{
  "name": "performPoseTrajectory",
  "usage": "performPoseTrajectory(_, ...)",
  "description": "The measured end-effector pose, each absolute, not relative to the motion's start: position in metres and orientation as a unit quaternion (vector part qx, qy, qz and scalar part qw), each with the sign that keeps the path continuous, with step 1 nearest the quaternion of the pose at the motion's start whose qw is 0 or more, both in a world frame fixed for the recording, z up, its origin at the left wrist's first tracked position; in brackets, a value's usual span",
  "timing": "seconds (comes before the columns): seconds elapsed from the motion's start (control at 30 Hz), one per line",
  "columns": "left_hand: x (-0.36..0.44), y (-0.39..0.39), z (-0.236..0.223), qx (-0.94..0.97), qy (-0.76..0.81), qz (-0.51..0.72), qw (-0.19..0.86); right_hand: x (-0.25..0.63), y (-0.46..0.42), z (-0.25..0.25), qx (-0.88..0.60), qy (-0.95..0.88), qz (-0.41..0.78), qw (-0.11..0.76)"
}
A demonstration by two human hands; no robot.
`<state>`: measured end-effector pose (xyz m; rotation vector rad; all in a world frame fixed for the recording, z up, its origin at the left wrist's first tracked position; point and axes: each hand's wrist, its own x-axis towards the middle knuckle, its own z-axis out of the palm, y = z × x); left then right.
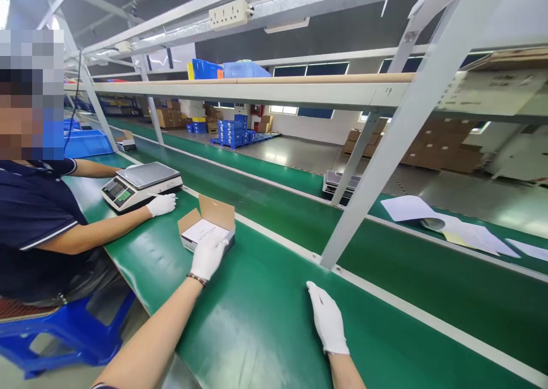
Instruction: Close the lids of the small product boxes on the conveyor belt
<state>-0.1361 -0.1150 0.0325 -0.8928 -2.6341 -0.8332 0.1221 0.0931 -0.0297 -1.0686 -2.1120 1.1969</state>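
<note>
My left hand (208, 257), in a white glove with a cord bracelet at the wrist, grips the near side of a small cardboard box (186, 245). The box's lid flap stands up, and a white flat sheet or packet (205, 230) shows inside. My fingers cover the box's near corner, so their tips are partly hidden. To the right, my right hand (327, 317), also gloved in white, is over the green bench top (252, 315) with its fingers stretched out. It holds nothing and is apart from the box.
At the left a co-worker's gloved hand (162, 204) is beside a weighing scale (148, 180). A slanted white post (385, 137) rises from the bench beyond my right hand. Loose papers (462, 232) lie across the sunken green strip (282, 206). A shelf (265, 92) spans above.
</note>
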Motion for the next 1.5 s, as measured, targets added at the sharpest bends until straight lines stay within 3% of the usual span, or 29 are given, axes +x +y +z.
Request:
performPoseTrajectory(0.23, -0.009, -0.072, 0.043, -0.648, -0.724, -0.238, -0.008, 0.152, 0.094, -0.039, -0.398, -0.735, 0.443, 0.325)
performPoseTrajectory(0.43, 0.026, -0.036, 0.029, -0.741, -0.630, -0.221, -0.069, 0.191, 0.087, -0.046, -0.404, -0.725, 0.368, 0.419)
performPoseTrajectory(0.7, 0.025, -0.030, 0.013, -0.746, -0.593, -0.300, -0.049, 0.175, 0.077, -0.050, -0.403, -0.809, 0.257, 0.342)
performPoseTrajectory(0.87, 0.002, -0.040, -0.032, -0.481, -0.737, -0.470, 0.064, 0.178, 0.078, -0.047, -0.392, -0.822, 0.238, 0.336)
performPoseTrajectory(1.03, 0.000, -0.032, -0.044, -0.417, -0.762, -0.482, -0.115, 0.177, 0.077, -0.045, -0.405, -0.828, 0.226, 0.315)
performPoseTrajectory(1.1, 0.003, -0.028, -0.028, -0.473, -0.728, -0.483, -0.111, 0.176, 0.077, -0.044, -0.411, -0.825, 0.228, 0.312)
performPoseTrajectory(1.27, 0.007, -0.017, 0.028, -0.776, -0.543, -0.320, -0.034, 0.179, 0.081, -0.048, -0.395, -0.826, 0.239, 0.322)
performPoseTrajectory(1.5, 0.021, 0.003, 0.035, -0.837, -0.522, -0.163, -0.007, 0.183, 0.099, -0.045, -0.447, -0.725, 0.386, 0.355)
